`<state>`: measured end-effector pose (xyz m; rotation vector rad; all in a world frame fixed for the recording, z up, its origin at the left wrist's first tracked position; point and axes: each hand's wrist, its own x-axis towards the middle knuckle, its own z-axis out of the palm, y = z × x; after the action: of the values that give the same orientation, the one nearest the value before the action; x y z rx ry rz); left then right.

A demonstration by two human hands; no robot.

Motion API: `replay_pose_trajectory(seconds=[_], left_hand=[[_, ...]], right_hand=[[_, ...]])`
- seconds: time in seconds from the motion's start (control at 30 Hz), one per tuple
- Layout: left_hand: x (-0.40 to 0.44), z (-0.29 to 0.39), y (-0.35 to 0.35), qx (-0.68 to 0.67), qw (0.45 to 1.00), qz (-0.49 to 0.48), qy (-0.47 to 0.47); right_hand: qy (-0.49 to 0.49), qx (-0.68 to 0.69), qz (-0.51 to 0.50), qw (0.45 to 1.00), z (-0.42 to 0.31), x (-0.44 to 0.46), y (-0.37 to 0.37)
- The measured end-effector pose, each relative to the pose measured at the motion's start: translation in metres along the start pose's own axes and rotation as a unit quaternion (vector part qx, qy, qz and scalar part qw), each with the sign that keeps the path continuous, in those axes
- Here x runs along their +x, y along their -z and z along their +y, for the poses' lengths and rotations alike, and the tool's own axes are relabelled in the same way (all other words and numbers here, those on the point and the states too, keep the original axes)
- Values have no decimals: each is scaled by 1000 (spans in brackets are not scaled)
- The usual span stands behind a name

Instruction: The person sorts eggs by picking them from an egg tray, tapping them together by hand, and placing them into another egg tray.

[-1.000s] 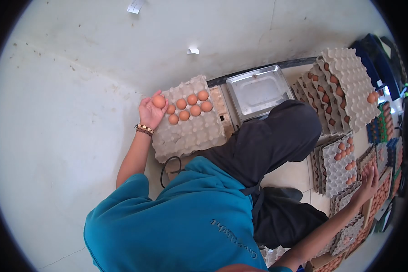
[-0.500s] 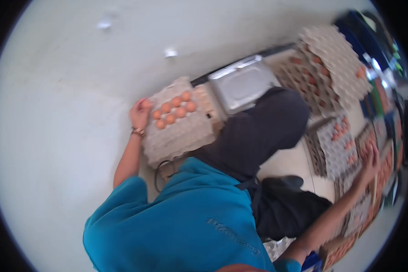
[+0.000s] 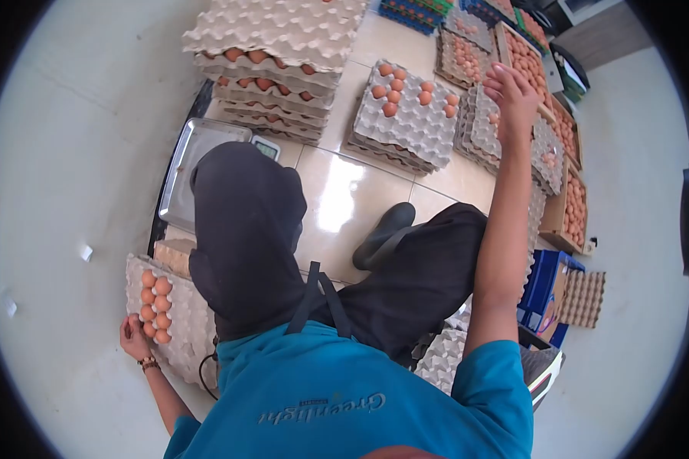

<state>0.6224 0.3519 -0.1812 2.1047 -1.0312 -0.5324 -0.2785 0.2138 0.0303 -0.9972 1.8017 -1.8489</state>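
At the lower left, my left hand (image 3: 135,340) is at the edge of a grey cardboard egg tray (image 3: 187,336), beside two short rows of brown eggs (image 3: 155,307). Its fingers are curled; whatever is between them is hidden. My right hand (image 3: 511,96) is stretched out at the upper right, with its fingers partly spread and nothing visible in them. Below it in view lie stacked egg trays (image 3: 478,126) with a few eggs, and near it stands a wooden crate (image 3: 547,111) full of eggs.
A scale (image 3: 187,180) with a metal pan and small display sits by my knee. Tall egg-filled trays (image 3: 275,38) stand behind it. Another tray stack (image 3: 406,126) holds several eggs. More crates (image 3: 574,206) and a blue box (image 3: 540,287) line the right.
My view has swung right, so the left tray now sits lower left. My right hand is farther out, above the trays. My left hand remains at the tray edge; the egg seen at its fingers is unclear now.
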Motion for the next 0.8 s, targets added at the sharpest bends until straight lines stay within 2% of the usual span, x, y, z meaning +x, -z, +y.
replay_pose_trajectory(seconds=[0.1,0.17,0.2,0.3,0.33,0.4,0.5,0.53,0.63,0.67,0.73,0.8], left_hand=[[13,-5,10,75,997,6,-19],[16,14,2,108,989,70,-70],[10,35,-2,122,983,104,-94],[-1,114,-33,67,973,130,-181],[-10,147,-45,78,973,119,-184],[-29,197,-67,70,959,83,-261],[-58,241,-93,99,924,29,-368],[-69,250,-102,116,910,9,-399],[-98,258,-132,42,932,-30,-359],[-106,263,-143,-24,938,-62,-340],[-105,259,-154,2,934,-84,-348],[-104,252,-162,16,937,-96,-334]], right_hand=[[-79,-66,-21,994,45,23,-5],[-157,-118,-105,975,96,39,-11],[-191,-202,-166,946,121,44,-17],[-266,-408,-322,812,165,44,-42],[-266,-445,-299,801,185,40,-51],[-281,-502,-273,771,227,39,-67],[-224,-542,-124,801,229,14,-100],[-252,-528,-104,804,234,13,-109],[-272,-521,-71,806,241,11,-121],[-273,-520,-79,805,241,11,-121],[-273,-523,-95,802,240,15,-115],[-273,-354,-102,889,293,26,-90]])
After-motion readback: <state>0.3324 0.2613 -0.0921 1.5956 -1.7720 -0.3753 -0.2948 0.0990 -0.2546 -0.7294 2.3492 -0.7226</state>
